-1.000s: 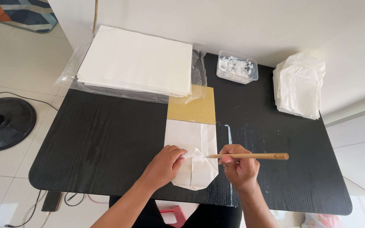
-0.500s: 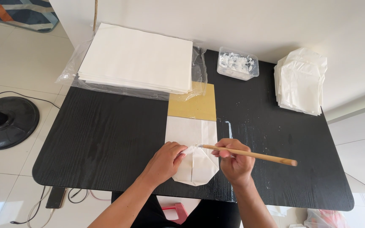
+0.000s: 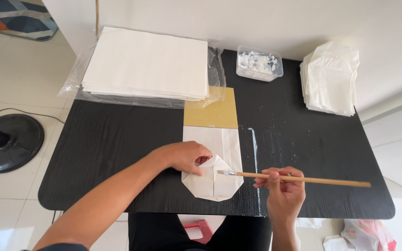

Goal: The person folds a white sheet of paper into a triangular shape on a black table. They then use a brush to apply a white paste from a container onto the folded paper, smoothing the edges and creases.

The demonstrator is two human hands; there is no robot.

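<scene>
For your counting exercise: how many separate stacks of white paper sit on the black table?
2. A big flat stack lies in clear plastic at the far left; a smaller stack of folded pieces sits at the far right. The left hand presses one loose folded sheet, not a stack.

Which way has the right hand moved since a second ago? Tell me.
Yes. The right hand with the brush has slid rightward off the folded paper bag, now right of the white streak on the table.

Bright, even daylight falls beyond my hands [image 3: 238, 174]; soft shadows sit under them on the black wooden bench [image 3: 117, 139], everything sharp, edges slightly bowed.
</scene>
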